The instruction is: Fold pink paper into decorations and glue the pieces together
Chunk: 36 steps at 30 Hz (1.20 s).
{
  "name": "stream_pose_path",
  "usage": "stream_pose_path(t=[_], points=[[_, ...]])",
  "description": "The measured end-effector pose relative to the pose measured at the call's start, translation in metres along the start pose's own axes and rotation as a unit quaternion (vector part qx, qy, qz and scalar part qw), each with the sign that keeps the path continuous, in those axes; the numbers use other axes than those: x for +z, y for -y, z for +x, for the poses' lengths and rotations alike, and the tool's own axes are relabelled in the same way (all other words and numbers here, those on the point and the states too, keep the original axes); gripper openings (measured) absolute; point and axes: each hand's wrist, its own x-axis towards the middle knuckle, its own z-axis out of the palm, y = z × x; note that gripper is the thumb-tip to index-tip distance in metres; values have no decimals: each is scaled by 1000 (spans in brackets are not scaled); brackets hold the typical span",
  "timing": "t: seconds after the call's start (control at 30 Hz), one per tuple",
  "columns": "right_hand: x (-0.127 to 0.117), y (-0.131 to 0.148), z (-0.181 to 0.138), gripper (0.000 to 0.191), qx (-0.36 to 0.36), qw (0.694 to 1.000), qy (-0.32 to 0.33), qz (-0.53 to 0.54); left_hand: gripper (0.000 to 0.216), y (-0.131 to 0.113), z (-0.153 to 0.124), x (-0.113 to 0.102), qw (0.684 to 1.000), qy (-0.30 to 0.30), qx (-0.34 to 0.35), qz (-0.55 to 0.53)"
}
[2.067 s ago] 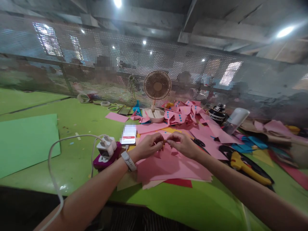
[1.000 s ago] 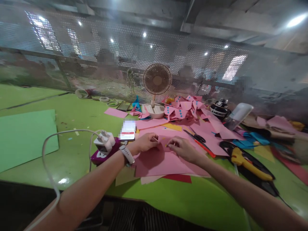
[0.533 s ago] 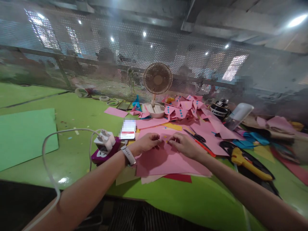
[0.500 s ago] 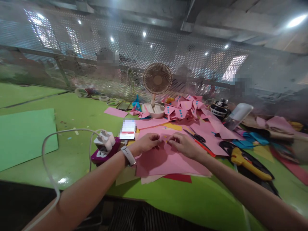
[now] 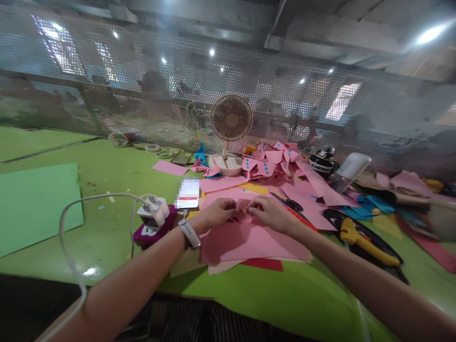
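Between my two hands is a small piece of pink paper point(image 5: 244, 215) with tiny yellow marks, raised above the pink sheets point(image 5: 249, 242). My left hand point(image 5: 220, 212), with a white watch band on the wrist, pinches its left side. On the right side, my right hand point(image 5: 270, 213) grips it with closed thumb and fingers. The fingertips partly hide the piece's edges. Scissors point(image 5: 292, 204) with black handles and a red-orange strip lie just right of my right hand. A yellow paper strip point(image 5: 254, 188) rests behind the hands.
A small fan point(image 5: 231, 118) stands behind, beside a heap of folded pink paper point(image 5: 274, 159). A yellow-handled glue gun point(image 5: 368, 244) lies at right. Left are a phone point(image 5: 188, 194), a purple power strip point(image 5: 156, 232) with white plugs and a cable, and green sheets point(image 5: 39, 206).
The small pink piece has tilted up between my fingers, showing more of its face and its yellow marks. Both hands stay in nearly the same place; the view shifts slightly.
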Motion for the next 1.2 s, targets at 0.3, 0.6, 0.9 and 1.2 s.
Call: stream_pose_path(t=[0.3, 0.6, 0.9, 1.2], points=[[-1, 5, 2, 17, 9, 999, 11, -41, 29, 0, 0, 4, 999, -12, 25, 42], [0, 4, 5, 16, 17, 998, 15, -59, 37, 12, 8, 3, 994, -32, 60, 85], [-3, 10, 2, 18, 42, 996, 30, -69, 41, 13, 8, 5, 991, -52, 64, 107], [1, 9, 1, 18, 28, 997, 21, -68, 44, 16, 9, 6, 986, -63, 77, 134]])
